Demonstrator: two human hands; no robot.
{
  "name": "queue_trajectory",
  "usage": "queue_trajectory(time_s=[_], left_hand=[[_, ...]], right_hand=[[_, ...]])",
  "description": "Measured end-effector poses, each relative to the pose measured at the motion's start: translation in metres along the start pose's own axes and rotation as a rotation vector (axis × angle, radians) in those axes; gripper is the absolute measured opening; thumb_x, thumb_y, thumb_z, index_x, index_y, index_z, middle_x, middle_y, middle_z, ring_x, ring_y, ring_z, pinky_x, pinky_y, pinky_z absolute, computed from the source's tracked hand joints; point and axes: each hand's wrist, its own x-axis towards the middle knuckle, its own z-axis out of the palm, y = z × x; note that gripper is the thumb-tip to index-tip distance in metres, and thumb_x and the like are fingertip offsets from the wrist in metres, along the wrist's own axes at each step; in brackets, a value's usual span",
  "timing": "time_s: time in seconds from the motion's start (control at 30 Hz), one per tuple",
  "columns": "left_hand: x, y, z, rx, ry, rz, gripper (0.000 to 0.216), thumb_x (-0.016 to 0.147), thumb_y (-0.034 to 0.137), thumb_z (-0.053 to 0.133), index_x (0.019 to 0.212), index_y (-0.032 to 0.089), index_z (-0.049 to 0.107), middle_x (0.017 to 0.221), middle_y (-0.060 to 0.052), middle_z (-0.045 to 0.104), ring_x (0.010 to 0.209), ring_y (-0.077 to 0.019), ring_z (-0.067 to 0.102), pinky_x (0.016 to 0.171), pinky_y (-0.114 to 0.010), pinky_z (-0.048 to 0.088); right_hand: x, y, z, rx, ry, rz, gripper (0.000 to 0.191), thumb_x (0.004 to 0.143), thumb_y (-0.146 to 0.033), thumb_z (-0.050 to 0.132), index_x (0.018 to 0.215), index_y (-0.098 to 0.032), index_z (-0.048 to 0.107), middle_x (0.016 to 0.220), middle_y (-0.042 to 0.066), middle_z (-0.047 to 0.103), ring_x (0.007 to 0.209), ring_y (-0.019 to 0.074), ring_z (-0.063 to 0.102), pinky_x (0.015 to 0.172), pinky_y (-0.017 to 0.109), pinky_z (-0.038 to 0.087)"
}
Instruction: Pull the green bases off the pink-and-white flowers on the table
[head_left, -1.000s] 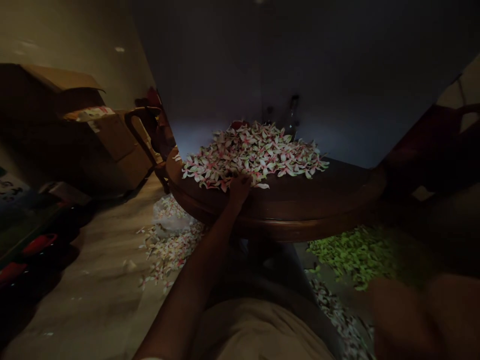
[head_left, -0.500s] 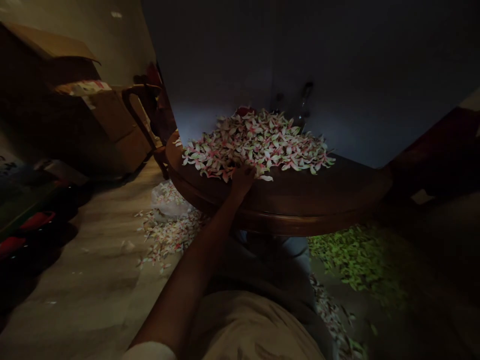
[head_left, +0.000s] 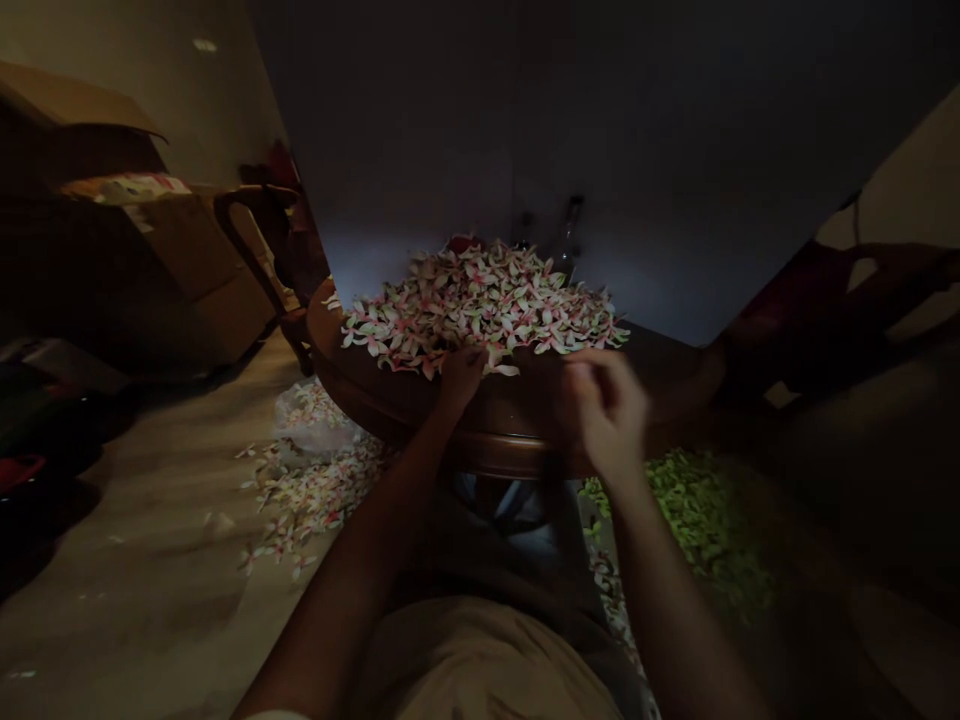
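A heap of pink-and-white artificial flowers (head_left: 484,305) lies on a round dark wooden table (head_left: 660,365). My left hand (head_left: 459,375) rests at the near edge of the heap, its fingers curled into the flowers. My right hand (head_left: 604,410) is raised over the table's front edge, just right of the heap. It is blurred by motion, its fingers look bunched, and I cannot make out anything in them.
More pink-and-white flowers (head_left: 300,490) are scattered on the floor at the left, by a clear bag (head_left: 307,425). Green leaf pieces (head_left: 697,510) lie piled on the floor at the right. Cardboard boxes (head_left: 172,240) and a wooden chair (head_left: 262,250) stand at the left.
My right hand has come up into view above the table's front edge. My left hand has stayed at the edge of the flower heap.
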Motion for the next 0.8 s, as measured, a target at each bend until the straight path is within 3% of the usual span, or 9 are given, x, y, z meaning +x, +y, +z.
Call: queue_trajectory(time_s=[0.17,0.27,0.47,0.6,0.8], left_hand=[[-0.005,0.002,0.002,-0.01,-0.074,0.078,0.018,0.087,0.025,0.059,0.088,0.016,0.074,0.09,-0.004,0.075,0.089,-0.0191,0.069,0.086,-0.029,0.051],[-0.013,0.001,0.009,-0.047,-0.103,0.088,0.02,0.086,0.029,0.059,0.087,0.015,0.073,0.086,-0.004,0.074,0.085,-0.0179,0.069,0.082,-0.028,0.052],[-0.031,0.004,0.015,-0.26,-0.292,0.017,0.027,0.082,0.034,0.064,0.097,0.014,0.073,0.089,-0.006,0.075,0.078,-0.0178,0.07,0.07,-0.028,0.057],[-0.033,0.007,0.012,-0.236,-0.305,0.039,0.026,0.076,0.034,0.071,0.093,0.014,0.074,0.094,-0.009,0.076,0.084,-0.0197,0.071,0.074,-0.029,0.057],[-0.033,0.005,0.01,-0.327,-0.315,-0.059,0.028,0.072,0.033,0.074,0.093,0.014,0.076,0.09,-0.009,0.076,0.082,-0.0222,0.071,0.079,-0.038,0.058]], right_hand=[[0.013,0.048,0.039,0.076,-0.176,0.204,0.033,0.093,-0.049,0.049,0.095,-0.021,0.066,0.081,0.003,0.066,0.07,0.0174,0.058,0.065,0.029,0.044],[0.008,0.065,0.048,0.158,-0.192,0.27,0.033,0.092,-0.052,0.049,0.094,-0.022,0.064,0.074,0.001,0.063,0.066,0.0163,0.058,0.063,0.028,0.043],[0.006,0.067,0.045,0.14,-0.218,0.247,0.032,0.091,-0.051,0.052,0.09,-0.021,0.065,0.072,0.0,0.063,0.068,0.0155,0.056,0.067,0.027,0.043],[0.009,0.07,0.046,0.187,-0.227,0.244,0.033,0.089,-0.052,0.055,0.088,-0.02,0.065,0.073,-0.001,0.064,0.069,0.0147,0.056,0.068,0.026,0.043],[0.011,0.078,0.049,0.346,-0.251,0.299,0.033,0.082,-0.053,0.063,0.085,-0.02,0.065,0.071,0.0,0.065,0.066,0.0143,0.056,0.065,0.026,0.044]])
